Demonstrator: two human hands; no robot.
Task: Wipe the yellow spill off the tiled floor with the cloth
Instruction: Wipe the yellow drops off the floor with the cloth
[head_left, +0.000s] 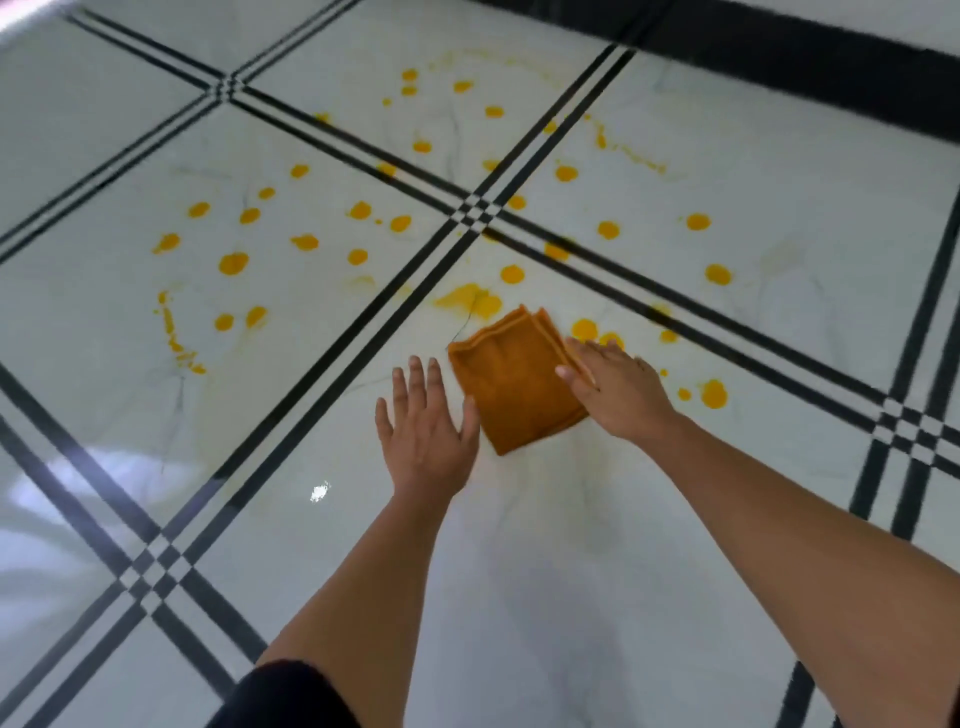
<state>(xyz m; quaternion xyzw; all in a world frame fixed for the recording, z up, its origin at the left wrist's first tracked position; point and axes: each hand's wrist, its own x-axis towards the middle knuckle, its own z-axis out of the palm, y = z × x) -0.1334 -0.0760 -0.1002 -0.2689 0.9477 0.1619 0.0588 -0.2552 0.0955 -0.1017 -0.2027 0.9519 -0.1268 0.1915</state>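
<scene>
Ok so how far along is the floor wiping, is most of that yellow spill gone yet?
Barely started. The folded cloth lies on the tiled floor, the right hand on its edge and the left hand flat beside it. A smear at the cloth's far corner hints at a first pass. Yellow drops remain across four tiles.

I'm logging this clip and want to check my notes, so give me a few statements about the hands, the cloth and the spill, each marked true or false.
1. The cloth is folded and lies on the floor. True.
2. The right hand rests on the right edge of the cloth. True.
3. The left hand clutches the cloth in a fist. False: its fingers are spread open, left of the cloth.
4. The yellow spill is fully wiped away. False: many yellow drops remain across several tiles.
5. The cloth is blue. False: it is orange-brown.
</scene>
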